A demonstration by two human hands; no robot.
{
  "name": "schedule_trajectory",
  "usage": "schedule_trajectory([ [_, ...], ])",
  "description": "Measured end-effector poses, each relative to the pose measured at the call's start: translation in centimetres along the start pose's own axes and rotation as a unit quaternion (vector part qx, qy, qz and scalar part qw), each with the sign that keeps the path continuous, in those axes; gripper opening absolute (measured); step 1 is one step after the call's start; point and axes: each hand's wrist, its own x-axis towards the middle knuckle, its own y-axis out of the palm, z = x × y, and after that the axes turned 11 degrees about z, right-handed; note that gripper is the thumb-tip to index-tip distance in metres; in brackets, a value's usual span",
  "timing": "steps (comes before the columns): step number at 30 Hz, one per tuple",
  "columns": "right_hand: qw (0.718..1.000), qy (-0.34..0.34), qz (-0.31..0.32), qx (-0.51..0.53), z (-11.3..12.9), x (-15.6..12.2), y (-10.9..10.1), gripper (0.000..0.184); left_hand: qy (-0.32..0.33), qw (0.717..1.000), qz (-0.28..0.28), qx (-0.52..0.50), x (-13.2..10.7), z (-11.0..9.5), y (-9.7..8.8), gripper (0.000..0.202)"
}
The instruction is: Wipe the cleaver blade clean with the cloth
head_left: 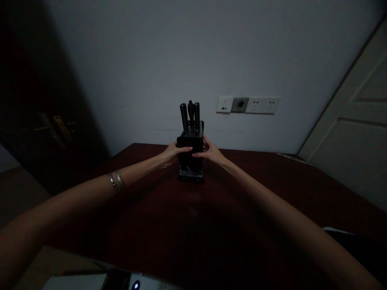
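A black knife block (191,161) stands on a dark reddish-brown table (169,209), with several black handles (197,114) sticking up from its top. My left hand (173,153) grips the block's left side, thumb across its front face. On the opposite side my right hand (211,152) is closed around it, with its thumb also on the front. The other fingers of both hands are partly hidden along the sides and behind the block. Its base appears to rest on the tabletop.
Behind the table is a pale wall with sockets and switches (248,105). A dark door with a handle (53,127) stands at left, a white panelled door (359,125) at right. At the bottom edge lie a white surface and a dark object with a small light (136,285).
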Motion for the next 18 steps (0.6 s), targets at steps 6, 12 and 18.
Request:
schedule_trajectory([
  [6, 0.998, 0.022, -0.018, -0.059, 1.4, -4.6, -7.2, 0.101, 0.007, 0.997, 0.044, -0.056, 4.0, 1.1, 7.0, 0.046],
  [12, 0.993, 0.049, -0.052, -0.098, 2.3, -10.7, -13.6, 0.082, 0.029, 0.993, 0.069, -0.088, 7.4, 3.0, 14.6, 0.054],
  [18, 0.977, 0.119, -0.115, -0.131, 2.8, -16.8, -19.3, 0.056, 0.063, 0.99, 0.078, -0.1, 10.5, 5.4, 22.1, 0.058],
])
